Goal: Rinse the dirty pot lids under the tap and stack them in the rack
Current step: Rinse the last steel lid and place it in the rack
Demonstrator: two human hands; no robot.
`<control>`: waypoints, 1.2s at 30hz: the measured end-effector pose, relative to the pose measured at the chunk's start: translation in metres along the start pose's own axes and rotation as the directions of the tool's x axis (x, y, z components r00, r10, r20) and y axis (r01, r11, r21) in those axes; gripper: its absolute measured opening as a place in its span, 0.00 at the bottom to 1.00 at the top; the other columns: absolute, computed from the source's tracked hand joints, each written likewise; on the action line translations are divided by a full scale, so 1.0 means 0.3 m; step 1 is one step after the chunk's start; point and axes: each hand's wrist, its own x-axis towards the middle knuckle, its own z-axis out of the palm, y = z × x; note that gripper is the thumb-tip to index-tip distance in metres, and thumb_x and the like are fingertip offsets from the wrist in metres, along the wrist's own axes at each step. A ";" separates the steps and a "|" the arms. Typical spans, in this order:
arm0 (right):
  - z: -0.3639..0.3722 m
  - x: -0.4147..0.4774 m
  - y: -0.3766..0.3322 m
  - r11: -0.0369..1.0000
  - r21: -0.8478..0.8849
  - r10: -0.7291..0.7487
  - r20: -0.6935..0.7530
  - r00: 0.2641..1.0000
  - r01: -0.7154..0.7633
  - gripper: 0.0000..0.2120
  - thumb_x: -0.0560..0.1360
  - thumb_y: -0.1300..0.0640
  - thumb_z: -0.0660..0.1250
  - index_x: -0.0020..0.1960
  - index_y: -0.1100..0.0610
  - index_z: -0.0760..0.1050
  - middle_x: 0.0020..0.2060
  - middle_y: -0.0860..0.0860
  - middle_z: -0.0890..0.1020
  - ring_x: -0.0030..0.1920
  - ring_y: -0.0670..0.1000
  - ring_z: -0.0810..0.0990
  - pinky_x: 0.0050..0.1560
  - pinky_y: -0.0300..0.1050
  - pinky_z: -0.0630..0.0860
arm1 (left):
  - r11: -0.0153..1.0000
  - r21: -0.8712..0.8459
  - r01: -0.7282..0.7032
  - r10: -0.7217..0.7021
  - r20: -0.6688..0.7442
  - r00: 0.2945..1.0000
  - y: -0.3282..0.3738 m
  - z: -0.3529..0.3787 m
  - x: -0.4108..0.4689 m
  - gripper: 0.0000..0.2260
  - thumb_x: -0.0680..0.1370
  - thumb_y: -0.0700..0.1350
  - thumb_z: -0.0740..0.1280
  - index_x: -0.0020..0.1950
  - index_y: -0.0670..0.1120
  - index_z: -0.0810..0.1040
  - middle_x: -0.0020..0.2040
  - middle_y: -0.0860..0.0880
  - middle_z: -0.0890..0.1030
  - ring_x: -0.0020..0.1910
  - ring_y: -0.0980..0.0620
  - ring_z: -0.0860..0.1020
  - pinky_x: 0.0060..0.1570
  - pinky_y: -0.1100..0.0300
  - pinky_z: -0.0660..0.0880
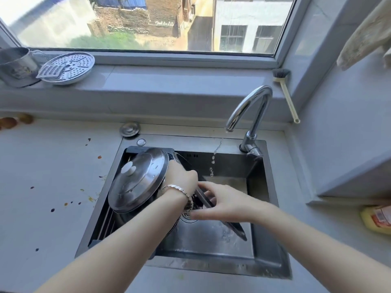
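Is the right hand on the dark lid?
Touching. The head view shows the right hand with its thumb above and fingers below the dark lid, pinching its rim; the lid is seen edge-on.

The head camera looks forward and down, close over the sink (179, 142), window (148, 22) apparently straight ahead.

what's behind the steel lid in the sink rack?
The clear rim of a second lid shows past the steel lid, gripped by the left hand. Everything else there is covered.
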 end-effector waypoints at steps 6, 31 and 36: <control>-0.042 -0.032 0.021 0.992 -0.122 -0.064 -0.480 0.875 0.005 0.01 0.72 0.58 0.64 0.42 0.54 0.74 0.37 0.52 0.80 0.42 0.55 0.76 0.41 0.48 0.72 | 0.959 -0.282 -0.010 0.074 0.219 0.973 0.076 0.011 -0.026 0.16 0.72 0.48 0.62 0.55 0.42 0.66 0.47 0.42 0.77 0.48 0.42 0.79 0.51 0.47 0.77; -0.243 -0.159 -0.352 0.906 0.129 -0.203 -0.704 0.681 0.404 0.08 0.69 0.62 0.72 0.38 0.49 0.79 0.25 0.43 0.81 0.24 0.41 0.78 0.29 0.37 0.74 | 0.898 -0.433 -0.076 0.008 -0.157 0.988 -0.324 -0.311 0.072 0.11 0.76 0.30 0.55 0.48 0.40 0.75 0.43 0.48 0.77 0.40 0.53 0.78 0.43 0.57 0.76; -0.156 0.004 -0.405 0.770 0.432 -0.039 -0.704 0.709 0.470 0.07 0.69 0.64 0.72 0.40 0.53 0.79 0.31 0.48 0.84 0.33 0.47 0.83 0.37 0.43 0.80 | 0.907 -0.421 -0.015 -0.073 -0.193 0.978 -0.464 -0.418 0.136 0.09 0.78 0.34 0.56 0.51 0.43 0.73 0.42 0.46 0.78 0.43 0.48 0.77 0.51 0.49 0.76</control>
